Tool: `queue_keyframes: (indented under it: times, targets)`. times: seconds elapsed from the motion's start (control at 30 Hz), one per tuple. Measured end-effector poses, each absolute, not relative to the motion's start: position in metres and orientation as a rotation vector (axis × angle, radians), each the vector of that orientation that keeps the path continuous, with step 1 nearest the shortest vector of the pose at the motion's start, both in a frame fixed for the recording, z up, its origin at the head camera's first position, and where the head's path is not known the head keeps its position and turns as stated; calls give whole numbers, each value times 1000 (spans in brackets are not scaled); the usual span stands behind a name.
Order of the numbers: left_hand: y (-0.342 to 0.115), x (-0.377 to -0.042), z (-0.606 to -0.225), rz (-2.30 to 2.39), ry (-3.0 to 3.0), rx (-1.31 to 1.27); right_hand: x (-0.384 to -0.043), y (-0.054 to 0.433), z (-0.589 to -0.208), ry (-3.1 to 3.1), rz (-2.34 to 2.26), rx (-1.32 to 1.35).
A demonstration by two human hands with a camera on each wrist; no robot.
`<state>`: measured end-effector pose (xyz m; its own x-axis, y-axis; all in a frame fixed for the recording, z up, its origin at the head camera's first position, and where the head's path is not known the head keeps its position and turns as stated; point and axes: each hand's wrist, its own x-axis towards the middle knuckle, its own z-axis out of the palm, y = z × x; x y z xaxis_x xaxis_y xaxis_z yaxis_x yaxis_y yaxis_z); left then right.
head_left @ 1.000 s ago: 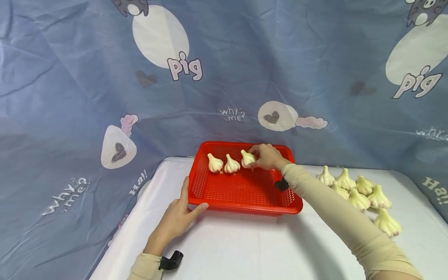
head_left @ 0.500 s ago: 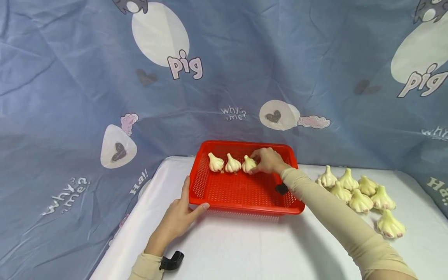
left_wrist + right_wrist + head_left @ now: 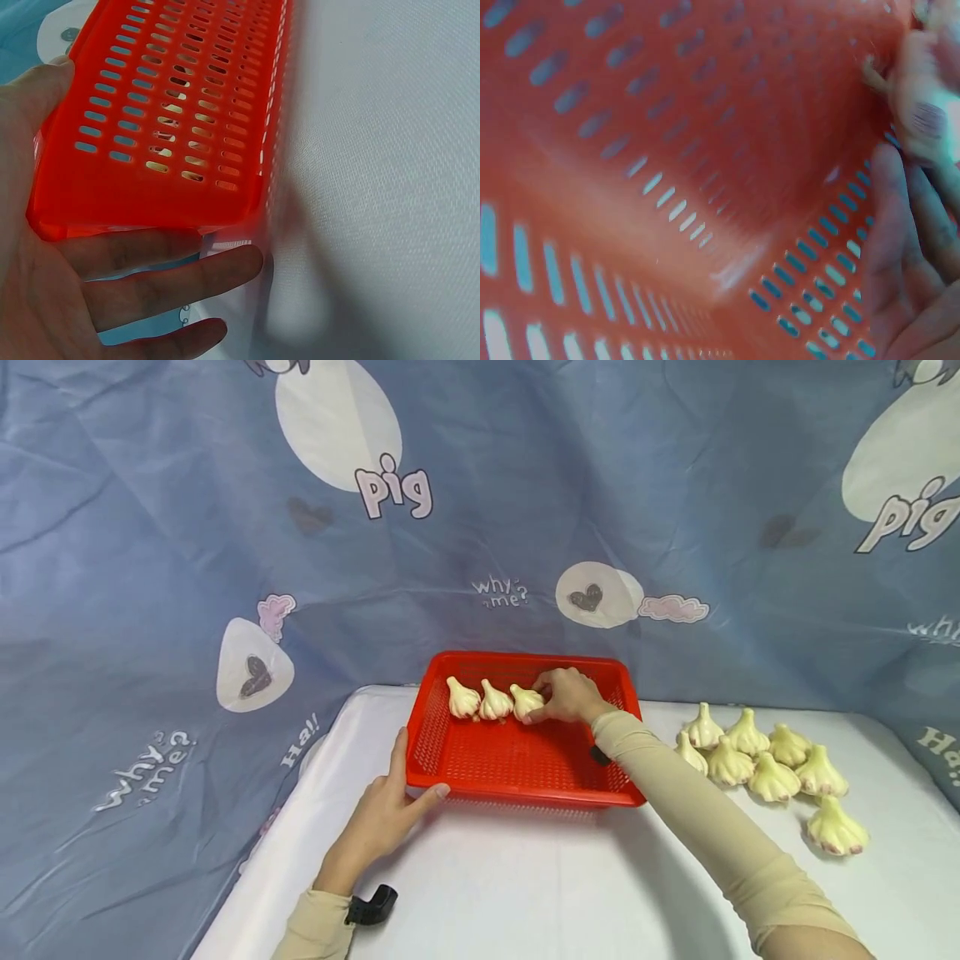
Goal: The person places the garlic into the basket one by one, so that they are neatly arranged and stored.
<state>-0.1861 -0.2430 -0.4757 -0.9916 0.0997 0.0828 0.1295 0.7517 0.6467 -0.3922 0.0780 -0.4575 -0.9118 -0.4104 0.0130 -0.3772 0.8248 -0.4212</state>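
Note:
In the head view, a red perforated plastic basket (image 3: 525,795) stands on the white-covered table. Three garlic bulbs form a row along its back: one at the left (image 3: 462,699), a middle one (image 3: 495,702), and a third (image 3: 527,701) that my right hand (image 3: 572,695) holds between thumb and fingers. The right wrist view shows those fingers (image 3: 900,217) near the basket's end wall; the bulb is only partly visible there. My left hand (image 3: 382,814) rests against the basket's front left corner. Its thumb (image 3: 41,82) touches the rim while straight fingers lie along the outside.
To the right of the basket lies a group of several garlic bulbs (image 3: 772,777) on the table (image 3: 525,885). A blue printed cloth (image 3: 450,543) hangs behind the table. My right forearm reaches over the basket's right edge.
The held garlic bulb has tipped, its stem now leaning left, close to the middle bulb. My left hand stays at the basket corner. The head view has shifted slightly.

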Motion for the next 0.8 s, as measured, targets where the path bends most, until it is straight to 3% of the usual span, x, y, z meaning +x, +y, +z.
queue_keyframes:
  times: [0.8]
  targets:
    - [-243, -187, -475, -1069, -2909, -180, -391, 77, -451, 2938, -568, -550]
